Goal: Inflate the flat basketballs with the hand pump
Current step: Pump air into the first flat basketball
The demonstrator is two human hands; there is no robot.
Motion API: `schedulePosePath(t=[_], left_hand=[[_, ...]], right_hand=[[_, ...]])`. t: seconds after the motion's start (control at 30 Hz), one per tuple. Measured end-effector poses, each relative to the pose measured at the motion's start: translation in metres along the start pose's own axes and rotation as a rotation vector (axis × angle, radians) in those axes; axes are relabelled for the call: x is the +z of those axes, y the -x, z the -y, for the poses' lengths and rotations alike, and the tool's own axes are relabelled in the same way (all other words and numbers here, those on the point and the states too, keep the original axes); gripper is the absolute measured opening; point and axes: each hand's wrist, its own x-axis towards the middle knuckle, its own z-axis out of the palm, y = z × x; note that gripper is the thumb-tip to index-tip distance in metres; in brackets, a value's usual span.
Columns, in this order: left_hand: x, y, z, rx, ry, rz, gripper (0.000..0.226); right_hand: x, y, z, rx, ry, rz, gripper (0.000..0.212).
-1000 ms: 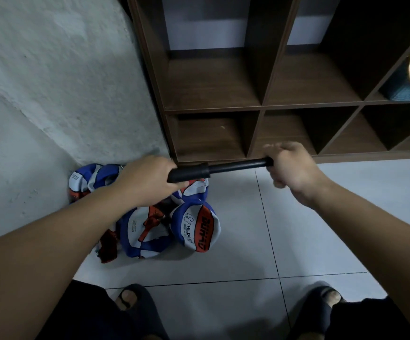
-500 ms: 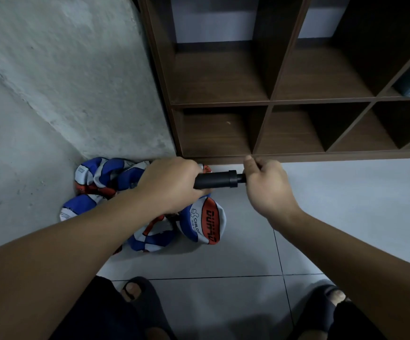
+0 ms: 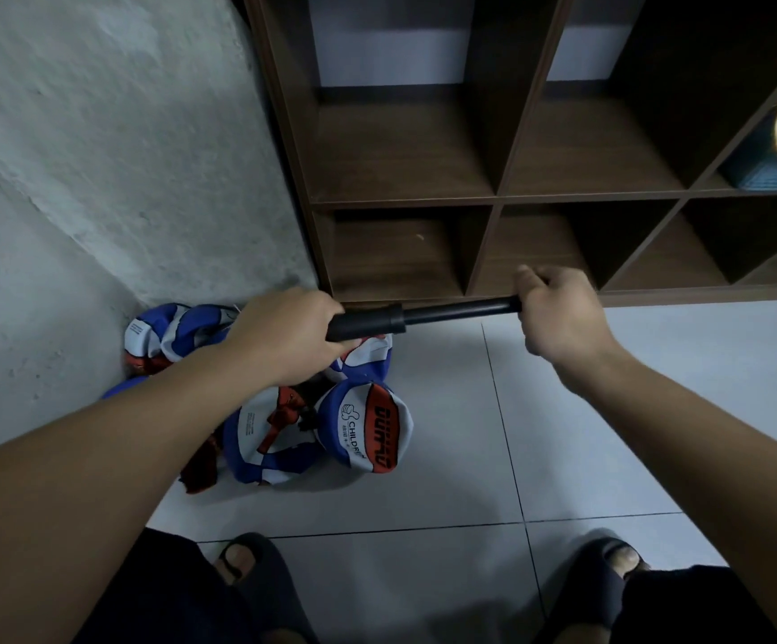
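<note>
Basketballs [image 3: 284, 411], flat, blue-white-orange, heaped on tiled floor [image 3: 424, 481] at near-left corner by concrete wall [image 3: 98, 155], below hands. Hand pump [image 3: 417, 316] black, held roughly level above heap, rod drawn out to right. Left hand [image 3: 284, 337] wrapped round barrel. Right hand [image 3: 558, 309] curled round handle end. Wooden cubby shelf [image 3: 493, 197] far side. Dark sandals [image 3: 261, 587] near edge.

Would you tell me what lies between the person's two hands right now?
In the head view, the black hand pump spans the gap: the left hand grips its thicker barrel, and its thinner rod runs, drawn out, to the right hand, which grips the handle end.
</note>
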Motion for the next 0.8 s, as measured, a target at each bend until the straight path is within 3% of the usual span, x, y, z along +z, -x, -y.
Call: schedulePosePath(t=[0.17,0.4,0.63,0.8], left_hand=[[0.005,0.004,-0.014,0.068,-0.062,-0.067,0.045],[0.017,0.014,-0.035,0.087,-0.144,-0.093,0.041],[0.017,0.011,-0.035,0.090,-0.070,-0.059,0.033],[0.001,0.004,-0.004,0.024,-0.024,-0.019,0.040]], right_hand=[[0.023,0.033,0.001,-0.087,0.024,-0.019,0.046],[0.048,0.058,-0.002,-0.056,0.011,0.088,0.044],[0.047,0.052,0.002,-0.125,0.034,0.146,0.038],[0.014,0.010,-0.005,-0.053,0.005,0.000,0.048]])
